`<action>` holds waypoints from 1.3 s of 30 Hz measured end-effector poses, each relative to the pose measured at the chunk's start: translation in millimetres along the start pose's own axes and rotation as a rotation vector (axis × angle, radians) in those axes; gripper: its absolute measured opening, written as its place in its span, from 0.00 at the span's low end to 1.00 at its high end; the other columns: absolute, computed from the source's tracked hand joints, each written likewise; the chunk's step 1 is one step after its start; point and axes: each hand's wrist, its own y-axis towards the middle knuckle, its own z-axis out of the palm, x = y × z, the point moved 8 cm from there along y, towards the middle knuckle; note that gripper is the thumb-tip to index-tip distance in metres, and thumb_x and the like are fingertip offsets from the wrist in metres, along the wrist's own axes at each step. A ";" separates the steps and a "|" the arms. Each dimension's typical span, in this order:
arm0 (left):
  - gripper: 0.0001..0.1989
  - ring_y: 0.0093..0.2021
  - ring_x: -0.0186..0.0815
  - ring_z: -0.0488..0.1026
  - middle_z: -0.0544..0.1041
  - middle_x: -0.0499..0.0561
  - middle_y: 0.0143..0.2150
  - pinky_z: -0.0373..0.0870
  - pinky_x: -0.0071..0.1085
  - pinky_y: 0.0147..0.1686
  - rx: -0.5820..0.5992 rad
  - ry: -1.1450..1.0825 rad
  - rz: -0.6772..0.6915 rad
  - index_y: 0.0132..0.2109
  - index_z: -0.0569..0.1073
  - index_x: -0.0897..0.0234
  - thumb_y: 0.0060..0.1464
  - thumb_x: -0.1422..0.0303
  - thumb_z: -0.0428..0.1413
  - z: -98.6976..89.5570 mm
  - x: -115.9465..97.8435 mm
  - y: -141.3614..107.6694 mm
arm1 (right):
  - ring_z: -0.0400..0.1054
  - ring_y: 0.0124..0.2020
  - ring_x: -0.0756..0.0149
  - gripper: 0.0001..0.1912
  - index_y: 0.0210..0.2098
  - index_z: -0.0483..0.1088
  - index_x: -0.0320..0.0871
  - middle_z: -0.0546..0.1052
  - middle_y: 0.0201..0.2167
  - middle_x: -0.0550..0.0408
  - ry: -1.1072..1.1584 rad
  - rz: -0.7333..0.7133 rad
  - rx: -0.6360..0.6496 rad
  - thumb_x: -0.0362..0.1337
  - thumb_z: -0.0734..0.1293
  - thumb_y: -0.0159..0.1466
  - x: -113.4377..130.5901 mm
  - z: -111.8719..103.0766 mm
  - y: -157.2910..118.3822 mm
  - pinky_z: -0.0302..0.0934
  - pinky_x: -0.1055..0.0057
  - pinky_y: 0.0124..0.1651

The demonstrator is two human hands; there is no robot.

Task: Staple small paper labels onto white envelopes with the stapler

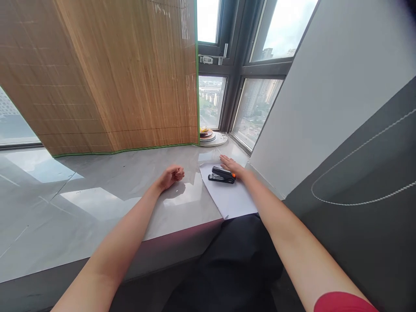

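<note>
A black stapler with an orange part at its right end lies on white paper on the windowsill. My right hand rests flat just beyond and to the right of the stapler, fingers stretched out, over the paper's far part. To the left of the paper, my left hand is curled into a fist above the grey sill, with nothing visible in it.
A bamboo blind hangs over the sill's back edge. Stacked plates stand in the window corner. A white wall rises on the right, with a beaded cord hanging nearby.
</note>
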 end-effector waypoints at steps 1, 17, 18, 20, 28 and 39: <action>0.16 0.22 0.29 0.46 0.46 0.43 0.22 0.43 0.30 0.24 -0.009 -0.004 0.001 0.21 0.57 0.60 0.44 0.67 0.58 -0.7 0.8 0.1 | 0.36 0.86 0.57 0.37 0.86 0.44 0.46 0.44 0.86 0.48 -0.029 0.010 0.037 0.51 0.50 0.82 3.7 4.3 7.8 0.33 0.49 0.85; 0.22 0.21 0.30 0.41 0.39 0.43 0.23 0.46 0.29 0.21 -0.644 -0.724 0.743 0.26 0.43 0.61 0.55 0.73 0.52 -135.6 -71.9 -84.0 | 0.40 0.86 0.47 0.34 0.83 0.54 0.43 0.46 0.85 0.43 -0.027 0.013 -0.041 0.49 0.52 0.83 165.7 46.8 33.3 0.35 0.33 0.83; 0.23 0.21 0.30 0.39 0.38 0.43 0.23 0.45 0.29 0.21 -0.665 -0.734 0.823 0.27 0.42 0.62 0.57 0.73 0.52 -143.0 -77.1 -96.4 | 0.41 0.85 0.44 0.33 0.82 0.55 0.43 0.47 0.85 0.43 -0.014 -0.006 -0.053 0.49 0.52 0.83 187.2 52.0 35.7 0.37 0.33 0.83; 0.25 0.22 0.31 0.36 0.35 0.43 0.24 0.44 0.29 0.21 -0.689 -0.721 0.924 0.27 0.41 0.62 0.59 0.73 0.53 -150.2 -84.8 -114.6 | 0.44 0.84 0.39 0.32 0.81 0.59 0.43 0.51 0.84 0.41 0.021 -0.039 -0.096 0.48 0.55 0.83 225.1 59.7 39.5 0.42 0.35 0.81; 0.28 0.24 0.32 0.30 0.32 0.43 0.24 0.39 0.31 0.20 -0.707 -0.656 0.926 0.26 0.40 0.63 0.68 0.70 0.50 -148.6 -91.7 -124.9 | 0.54 0.81 0.42 0.26 0.76 0.67 0.49 0.62 0.81 0.45 0.264 -0.140 -0.202 0.41 0.61 0.81 279.0 57.0 38.1 0.47 0.37 0.79; 0.32 0.19 0.31 0.37 0.36 0.43 0.20 0.46 0.28 0.18 -0.724 -0.749 0.814 0.23 0.44 0.62 0.73 0.59 0.50 -150.5 -79.0 -106.0 | 0.56 0.24 0.65 0.26 0.17 0.60 0.49 0.62 0.17 0.58 0.483 0.327 -0.392 0.36 0.62 0.73 116.9 -9.8 12.0 0.53 0.67 0.31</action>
